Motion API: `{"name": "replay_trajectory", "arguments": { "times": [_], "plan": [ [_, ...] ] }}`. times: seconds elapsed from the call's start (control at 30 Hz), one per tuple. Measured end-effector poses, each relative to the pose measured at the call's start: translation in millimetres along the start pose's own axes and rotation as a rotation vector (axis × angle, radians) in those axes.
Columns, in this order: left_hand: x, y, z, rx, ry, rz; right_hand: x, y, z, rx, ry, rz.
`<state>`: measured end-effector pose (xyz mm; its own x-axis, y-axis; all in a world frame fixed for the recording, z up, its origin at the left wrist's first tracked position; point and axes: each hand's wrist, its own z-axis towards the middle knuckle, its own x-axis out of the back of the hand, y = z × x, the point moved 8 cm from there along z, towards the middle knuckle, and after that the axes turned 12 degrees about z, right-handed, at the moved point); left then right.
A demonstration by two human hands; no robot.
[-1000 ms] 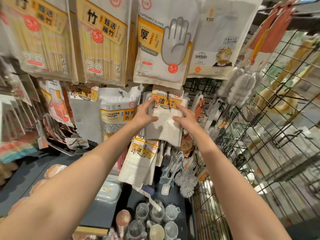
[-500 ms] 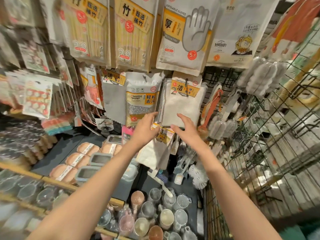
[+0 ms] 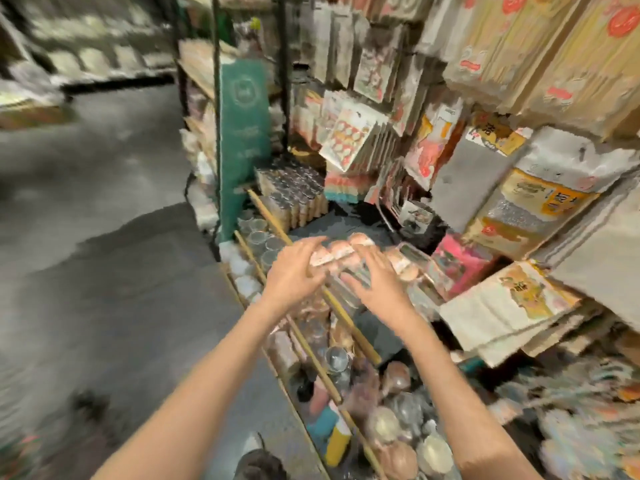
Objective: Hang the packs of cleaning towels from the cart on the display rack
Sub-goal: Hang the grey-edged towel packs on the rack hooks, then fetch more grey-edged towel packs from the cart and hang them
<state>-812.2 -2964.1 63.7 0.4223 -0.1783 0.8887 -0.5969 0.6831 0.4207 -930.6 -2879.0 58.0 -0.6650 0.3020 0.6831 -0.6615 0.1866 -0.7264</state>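
Left hand [image 3: 294,273] and right hand [image 3: 375,287] are out in front, side by side, palms down. Fingers spread and only loosely bent. Neither has hold of anything. They hover over the shelf [image 3: 349,329] edge, above a row of small round lidded tubs [image 3: 341,251]; blur makes it unclear whether fingertips touch them.

Towel packs [image 3: 498,306]: white cloth with yellow header cards, hanging on the display rack [image 3: 485,157] to the right of the hands and a little higher. A second batch of pale cloth [image 3: 588,247] hangs above and right of those, cut off by the frame edge. Packs hang with the long side running down from the hook, header card on top.

The cart is not in view. The frame takes in open grey floor [image 3: 114,237] off to the left, with a green sign [image 3: 244,133] on a post at the shelf end. Judging by that, the next pack lies away from the rack, somewhere left or behind, so the left hand is probably nearer to it. That is a guess only; nothing here shows the cart.

The right hand is closer to the hung packs, well apart from them.

Below the hands: cups, glasses and jars [image 3: 391,420] crowded on the lower shelf. The whole picture is smeared, and small print is unreadable.
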Motion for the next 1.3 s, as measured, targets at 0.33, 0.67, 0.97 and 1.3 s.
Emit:
{"name": "replay_trajectory", "arguments": {
  "times": [0.33,0.67,0.97,1.3],
  "plan": [
    [116.3,-216.3,-102.8,0.468,0.237,0.201,-195.2,-175.3,66.2,0.394,-0.357,-0.108],
    [205.8,-404.6,-250.9,0.919,0.328,0.311,-395.2,-325.5,80.5,0.675,-0.605,-0.100],
    [240.6,-478.1,-353.2,1.232,0.465,0.288,-528.6,-430.0,59.6,0.931,-0.856,-0.076],
    [243.6,-555.8,-440.2,1.724,0.647,0.237,-679.1,-521.3,29.4,1.305,-1.261,-0.154]
  ]
}}
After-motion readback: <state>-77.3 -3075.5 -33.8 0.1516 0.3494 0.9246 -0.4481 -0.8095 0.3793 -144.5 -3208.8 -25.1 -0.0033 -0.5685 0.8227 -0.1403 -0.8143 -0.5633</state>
